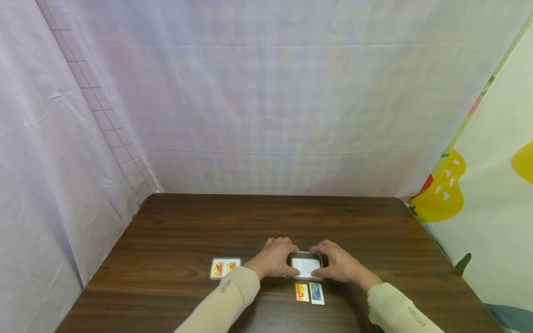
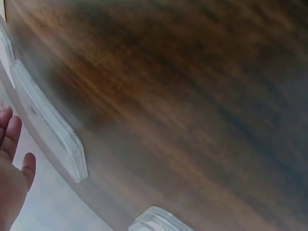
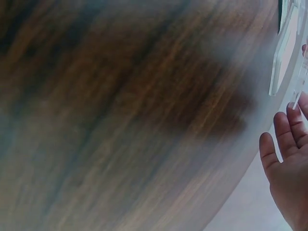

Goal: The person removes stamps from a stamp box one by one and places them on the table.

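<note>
In the head view my left hand (image 1: pixel 274 257) and right hand (image 1: pixel 336 262) stand at opposite sides of a flat, clear plastic case with a white inside (image 1: pixel 306 267). Thumbs are at its near edge, fingertips at its far edge. The right wrist view shows fingers of the right hand at a clear plastic cover (image 3: pixel 300 86), apart from a white-backed piece (image 3: pixel 284 55). Beside the left hand, a clear plastic piece (image 2: pixel 53 122) shows in the left wrist view. Just in front of the case lie an orange-yellow stamp-like card (image 1: pixel 301 292) and a green-blue one (image 1: pixel 317 293).
Left of the hands, a second clear case (image 1: pixel 214 273) holds two orange-yellow cards, partly behind the left sleeve (image 1: pixel 237 291). All of it lies on a dark brown wooden table (image 1: pixel 175 231). Pale curtains (image 1: pixel 266 115) hang behind and at both sides.
</note>
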Motion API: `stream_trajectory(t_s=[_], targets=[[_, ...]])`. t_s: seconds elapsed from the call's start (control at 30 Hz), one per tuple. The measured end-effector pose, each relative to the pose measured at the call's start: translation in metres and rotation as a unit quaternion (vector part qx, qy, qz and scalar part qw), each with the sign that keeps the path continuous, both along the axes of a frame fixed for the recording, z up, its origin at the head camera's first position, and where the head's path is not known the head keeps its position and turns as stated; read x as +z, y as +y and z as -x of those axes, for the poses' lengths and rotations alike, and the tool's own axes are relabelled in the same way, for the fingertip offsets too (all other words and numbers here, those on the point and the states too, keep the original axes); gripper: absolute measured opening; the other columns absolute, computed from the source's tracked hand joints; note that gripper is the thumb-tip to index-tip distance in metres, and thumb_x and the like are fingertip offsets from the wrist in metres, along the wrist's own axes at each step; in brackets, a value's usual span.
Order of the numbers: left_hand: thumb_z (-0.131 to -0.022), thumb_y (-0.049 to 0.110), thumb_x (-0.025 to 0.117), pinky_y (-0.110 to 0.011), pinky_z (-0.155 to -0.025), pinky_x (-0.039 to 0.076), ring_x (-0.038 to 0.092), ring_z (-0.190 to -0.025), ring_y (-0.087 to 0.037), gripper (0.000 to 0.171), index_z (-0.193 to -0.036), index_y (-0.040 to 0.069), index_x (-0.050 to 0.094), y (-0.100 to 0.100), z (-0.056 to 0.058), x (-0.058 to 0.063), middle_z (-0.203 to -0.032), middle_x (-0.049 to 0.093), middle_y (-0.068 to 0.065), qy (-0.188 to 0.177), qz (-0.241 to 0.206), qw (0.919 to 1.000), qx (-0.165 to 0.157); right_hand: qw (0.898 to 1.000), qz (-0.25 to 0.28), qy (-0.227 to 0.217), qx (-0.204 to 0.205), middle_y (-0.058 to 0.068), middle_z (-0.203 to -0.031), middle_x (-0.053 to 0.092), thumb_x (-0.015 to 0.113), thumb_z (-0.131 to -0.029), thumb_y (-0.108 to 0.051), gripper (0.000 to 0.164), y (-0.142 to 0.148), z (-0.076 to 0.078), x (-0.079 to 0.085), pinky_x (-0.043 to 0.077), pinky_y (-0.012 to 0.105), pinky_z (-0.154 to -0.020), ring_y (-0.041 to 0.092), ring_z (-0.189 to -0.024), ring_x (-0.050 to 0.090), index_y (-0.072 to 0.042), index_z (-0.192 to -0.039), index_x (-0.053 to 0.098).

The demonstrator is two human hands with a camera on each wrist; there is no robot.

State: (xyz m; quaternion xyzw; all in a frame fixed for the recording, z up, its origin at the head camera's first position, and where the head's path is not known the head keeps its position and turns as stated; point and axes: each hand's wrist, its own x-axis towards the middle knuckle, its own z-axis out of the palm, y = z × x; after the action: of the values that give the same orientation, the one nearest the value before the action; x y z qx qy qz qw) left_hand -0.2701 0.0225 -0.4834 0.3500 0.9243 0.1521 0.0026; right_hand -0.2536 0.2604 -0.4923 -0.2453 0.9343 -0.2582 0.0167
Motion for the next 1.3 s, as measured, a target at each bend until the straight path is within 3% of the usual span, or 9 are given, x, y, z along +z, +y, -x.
stream_trajectory(t_s=[0.5, 1.3], targets=[[-0.075, 0.05, 0.081, -0.041, -0.102, 0.034, 0.052, -0.101, -0.009, 0.052, -0.116, 0.02, 0.068, -0.0018, -0.0041, -0.0067, -0.109, 0.06, 0.009, -0.002, 0.018, 0.9998, -0.003, 1.0, -0.018, 0.002, 0.025, 0.002, -0.112, 0.059, 0.085, -0.075, -0.043, 0.063, 0.0003, -0.0032, -0.0013, 0.049, 0.045, -0.086, 0.023, -0.103, 0.057, -0.005, -0.122, 0.066], [-0.074, 0.052, 0.081, -0.042, -0.099, 0.035, 0.052, -0.101, -0.009, 0.05, -0.113, 0.022, 0.07, -0.0021, -0.0045, -0.0099, -0.109, 0.061, 0.01, 0.01, 0.023, 0.9997, -0.004, 0.998, -0.035, 0.028, 0.035, 0.003, -0.11, 0.059, 0.084, -0.075, -0.045, 0.064, 0.0005, -0.004, -0.006, 0.049, 0.044, -0.084, 0.024, -0.101, 0.057, -0.005, -0.122, 0.067]])
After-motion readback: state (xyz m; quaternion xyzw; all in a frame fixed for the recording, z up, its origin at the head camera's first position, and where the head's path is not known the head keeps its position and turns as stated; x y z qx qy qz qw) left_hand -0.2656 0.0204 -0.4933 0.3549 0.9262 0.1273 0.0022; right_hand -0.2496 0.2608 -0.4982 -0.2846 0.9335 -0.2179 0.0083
